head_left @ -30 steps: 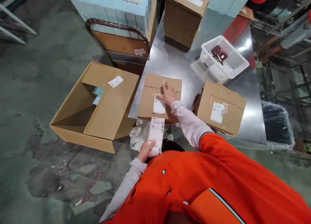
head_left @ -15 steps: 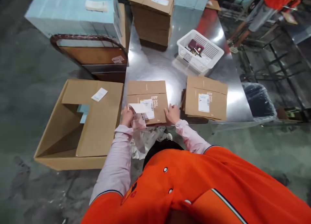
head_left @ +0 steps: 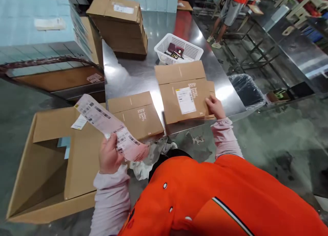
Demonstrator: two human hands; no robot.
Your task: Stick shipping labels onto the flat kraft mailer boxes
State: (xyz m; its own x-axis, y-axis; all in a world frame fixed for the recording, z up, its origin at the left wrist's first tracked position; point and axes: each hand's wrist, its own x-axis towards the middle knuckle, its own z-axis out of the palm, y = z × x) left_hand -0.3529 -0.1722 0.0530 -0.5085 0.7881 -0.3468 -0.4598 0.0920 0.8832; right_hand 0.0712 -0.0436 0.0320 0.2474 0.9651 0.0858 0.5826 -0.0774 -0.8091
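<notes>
In my left hand [head_left: 110, 155] is a strip of printed shipping labels [head_left: 98, 118], pinched near its middle and fanning out past both sides of the fingers. My right hand [head_left: 216, 107] grips the right edge of a flat folded carton [head_left: 169, 102], which bears a white label [head_left: 186, 100]. That carton lies over another flat carton [head_left: 211, 87], whose edge shows at the right. Left of them, a stack of flat cartons [head_left: 133, 118] rests at the table's front edge, with no label visible on its top one.
On the metal table [head_left: 120, 72] stand a white basket [head_left: 188, 50] with small items and a taller carton stack [head_left: 118, 31]. A large open cardboard box [head_left: 84, 164] sits at left, beside a cart of pale blue boxes [head_left: 38, 21]. A lined bin [head_left: 246, 89] is at right; a person [head_left: 230, 10] stands beyond.
A labelled carton has moved from the left stack to the right one with my right hand. My left hand has lifted the label strip toward me. The view has shifted.
</notes>
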